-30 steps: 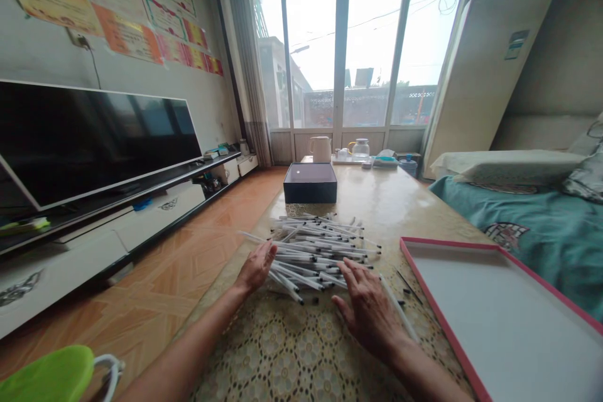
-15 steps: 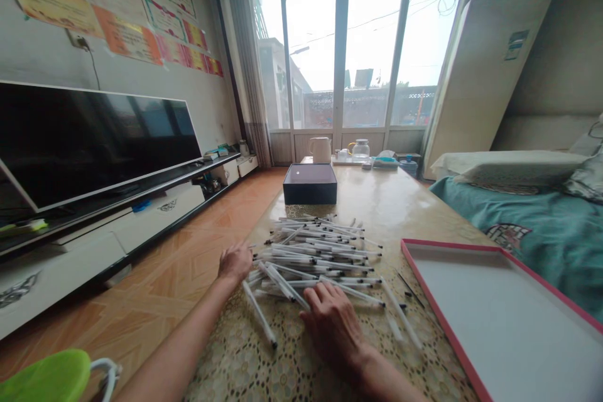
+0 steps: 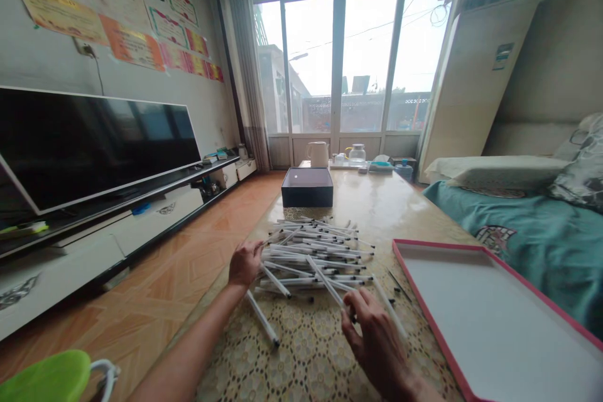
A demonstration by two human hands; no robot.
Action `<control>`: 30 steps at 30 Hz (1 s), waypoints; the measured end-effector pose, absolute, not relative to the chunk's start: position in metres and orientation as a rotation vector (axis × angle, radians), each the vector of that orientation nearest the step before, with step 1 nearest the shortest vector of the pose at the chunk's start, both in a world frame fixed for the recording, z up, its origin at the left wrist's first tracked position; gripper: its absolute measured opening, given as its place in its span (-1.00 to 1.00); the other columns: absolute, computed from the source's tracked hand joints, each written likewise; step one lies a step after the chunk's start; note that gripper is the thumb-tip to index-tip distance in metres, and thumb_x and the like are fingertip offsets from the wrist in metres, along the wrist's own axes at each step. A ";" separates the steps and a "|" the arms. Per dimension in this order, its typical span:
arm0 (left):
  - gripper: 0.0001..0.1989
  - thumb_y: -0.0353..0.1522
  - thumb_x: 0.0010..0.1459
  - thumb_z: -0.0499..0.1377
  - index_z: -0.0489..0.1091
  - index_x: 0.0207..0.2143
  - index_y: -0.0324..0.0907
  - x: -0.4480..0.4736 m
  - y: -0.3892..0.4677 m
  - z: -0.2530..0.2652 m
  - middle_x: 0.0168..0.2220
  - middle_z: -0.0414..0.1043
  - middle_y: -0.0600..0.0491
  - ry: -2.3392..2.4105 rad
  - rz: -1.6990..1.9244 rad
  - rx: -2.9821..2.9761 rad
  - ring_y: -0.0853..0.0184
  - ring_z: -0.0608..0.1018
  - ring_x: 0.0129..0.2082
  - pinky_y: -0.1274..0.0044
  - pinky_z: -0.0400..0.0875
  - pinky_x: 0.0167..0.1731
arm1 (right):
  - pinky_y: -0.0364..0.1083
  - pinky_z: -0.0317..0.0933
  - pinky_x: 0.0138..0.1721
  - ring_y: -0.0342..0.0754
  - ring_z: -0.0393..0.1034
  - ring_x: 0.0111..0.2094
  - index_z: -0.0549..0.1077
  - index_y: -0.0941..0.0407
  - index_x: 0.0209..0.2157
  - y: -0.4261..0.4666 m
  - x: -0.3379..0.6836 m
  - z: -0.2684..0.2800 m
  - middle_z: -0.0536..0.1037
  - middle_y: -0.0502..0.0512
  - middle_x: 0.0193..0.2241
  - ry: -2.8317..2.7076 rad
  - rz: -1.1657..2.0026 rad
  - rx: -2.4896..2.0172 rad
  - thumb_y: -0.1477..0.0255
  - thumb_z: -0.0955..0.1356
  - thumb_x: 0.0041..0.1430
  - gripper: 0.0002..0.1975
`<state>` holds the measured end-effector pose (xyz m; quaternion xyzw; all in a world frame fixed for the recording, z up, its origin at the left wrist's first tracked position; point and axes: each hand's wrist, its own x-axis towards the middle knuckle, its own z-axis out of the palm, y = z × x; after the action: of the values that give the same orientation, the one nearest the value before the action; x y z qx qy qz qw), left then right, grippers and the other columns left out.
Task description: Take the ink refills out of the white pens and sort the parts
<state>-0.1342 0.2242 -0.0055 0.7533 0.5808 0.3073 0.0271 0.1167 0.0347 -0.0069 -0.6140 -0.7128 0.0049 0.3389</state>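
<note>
Many white pens with black ends lie in a loose pile [image 3: 311,254] on the patterned table [image 3: 301,358]. In my right hand [image 3: 377,336], the thumb and fingers pinch the black end of one pen [image 3: 325,279], which slants back across the near side of the pile. My left hand [image 3: 245,264] is at the pile's left edge, its fingers drawn together by the pen ends; what they hold, if anything, is hidden. One separate pen [image 3: 262,319] lies nearer me, between my hands. Another pen [image 3: 390,308] rests just beyond my right hand.
Behind the pile stands a dark open box [image 3: 307,196]. A shallow tray-like lid with a red rim [image 3: 440,243] lies at right, beside a thin dark stick [image 3: 399,284]. Farther back are a pitcher [image 3: 318,154] and a glass teapot [image 3: 357,154]. A green stool [image 3: 44,377] is lower left.
My right hand has moved right and toward me, with a pen now pinched in it. My left hand has shifted slightly right, against the pile. The view has turned slightly.
</note>
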 end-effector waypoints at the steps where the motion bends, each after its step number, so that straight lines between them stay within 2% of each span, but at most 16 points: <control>1: -0.71 -0.32 0.17 0.09 0.31 -0.06 -0.19 -0.127 0.224 -0.001 -0.06 0.36 -0.05 1.719 0.986 2.331 0.24 0.47 -0.16 0.29 0.39 -0.20 | -0.10 0.16 -0.39 -0.05 0.31 -0.41 0.25 0.08 -0.41 0.031 0.121 -0.007 0.34 0.03 -0.42 -1.839 0.026 -1.600 0.52 0.21 0.16 -0.92; 4: -0.80 -0.39 0.11 0.14 0.43 -0.19 -0.15 -0.102 0.219 0.017 -0.14 0.45 -0.01 1.492 1.084 2.312 0.22 0.44 -0.09 0.32 0.30 -0.06 | -0.10 0.16 -0.39 -0.06 0.30 -0.42 0.25 0.08 -0.41 0.024 0.129 -0.009 0.34 0.02 -0.43 -1.776 0.069 -1.596 0.49 0.19 0.18 -0.92; 6: -0.78 -0.43 0.05 0.16 0.46 -0.21 -0.13 -0.087 0.209 0.028 -0.12 0.46 -0.02 1.384 1.167 2.244 0.18 0.39 -0.01 0.33 0.23 0.01 | -0.10 0.16 -0.40 -0.07 0.29 -0.44 0.23 0.08 -0.43 0.022 0.130 -0.009 0.34 0.02 -0.45 -1.741 0.119 -1.590 0.46 0.19 0.18 -0.90; 9: -0.77 -0.38 0.09 0.11 0.43 -0.18 -0.14 -0.072 0.178 0.034 -0.12 0.44 -0.06 1.294 1.276 2.060 0.13 0.39 -0.01 0.28 0.25 -0.01 | -0.11 0.16 -0.43 -0.08 0.28 -0.48 0.22 0.08 -0.48 0.020 0.127 -0.007 0.34 -0.01 -0.51 -1.696 0.277 -1.569 0.40 0.19 0.20 -0.83; 12: -0.77 -0.28 0.09 0.10 0.40 -0.22 -0.18 -0.064 0.130 0.022 -0.33 0.46 -0.03 1.281 1.303 1.784 0.21 0.54 -0.33 0.41 0.44 -0.33 | -0.16 0.16 -0.54 -0.13 0.27 -0.57 0.22 0.08 -0.45 0.019 0.122 -0.006 0.33 -0.05 -0.57 -1.592 0.626 -1.482 0.30 0.15 0.24 -0.78; 14: -0.71 -0.23 0.06 0.13 0.34 -0.20 -0.21 -0.062 0.094 0.008 -0.38 0.43 -0.01 1.303 1.293 1.588 0.31 0.53 -0.55 0.51 0.42 -0.60 | -0.19 0.16 -0.59 -0.16 0.27 -0.61 0.23 0.08 -0.42 0.017 0.118 -0.006 0.33 -0.06 -0.57 -1.503 0.812 -1.390 0.25 0.14 0.25 -0.75; 15: -0.69 -0.22 0.06 0.13 0.32 -0.19 -0.23 -0.061 0.078 0.002 -0.37 0.41 -0.02 1.323 1.303 1.495 0.34 0.52 -0.58 0.53 0.40 -0.65 | -0.20 0.16 -0.60 -0.18 0.26 -0.62 0.23 0.09 -0.42 0.016 0.116 -0.006 0.33 -0.06 -0.57 -1.470 0.864 -1.347 0.23 0.14 0.24 -0.74; 17: -0.69 -0.23 0.09 0.12 0.29 -0.17 -0.22 -0.059 0.052 -0.006 -0.34 0.39 -0.02 1.328 1.324 1.275 0.38 0.54 -0.53 0.57 0.43 -0.58 | -0.21 0.16 -0.59 -0.19 0.24 -0.62 0.24 0.11 -0.41 0.012 0.111 -0.005 0.32 -0.07 -0.57 -1.435 0.923 -1.272 0.20 0.17 0.22 -0.72; 21: -0.67 -0.32 -0.14 0.35 0.42 -0.28 -0.22 -0.052 0.028 -0.001 -0.45 0.39 0.10 0.976 1.206 0.632 0.49 0.47 -0.57 0.69 0.34 -0.62 | -0.24 0.12 -0.62 -0.22 0.19 -0.63 0.26 0.13 -0.42 0.004 0.098 0.001 0.30 -0.09 -0.60 -1.391 1.038 -1.158 0.16 0.21 0.19 -0.69; 25: -0.74 -0.33 -0.24 0.40 0.49 -0.46 -0.27 -0.046 0.024 0.007 -0.53 0.46 0.05 0.823 1.149 0.551 0.45 0.50 -0.56 0.67 0.39 -0.58 | -0.23 0.11 -0.63 -0.22 0.19 -0.65 0.29 0.15 -0.40 -0.003 0.092 0.002 0.33 -0.07 -0.59 -1.386 1.128 -1.098 0.11 0.21 0.18 -0.64; 30: -0.74 -0.33 -0.26 0.41 0.50 -0.48 -0.27 -0.047 0.018 0.005 -0.56 0.51 0.03 0.853 1.181 0.551 0.37 0.54 -0.54 0.60 0.46 -0.48 | -0.23 0.01 -0.65 -0.23 0.11 -0.69 0.33 0.16 -0.53 -0.004 0.104 -0.011 0.28 -0.07 -0.68 -1.419 1.006 -1.314 0.06 0.09 0.22 -0.48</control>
<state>-0.0474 0.0182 0.0049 0.2484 0.3847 0.5326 0.7118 0.1039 -0.0044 -0.0107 -0.5343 -0.5772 0.4093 0.4625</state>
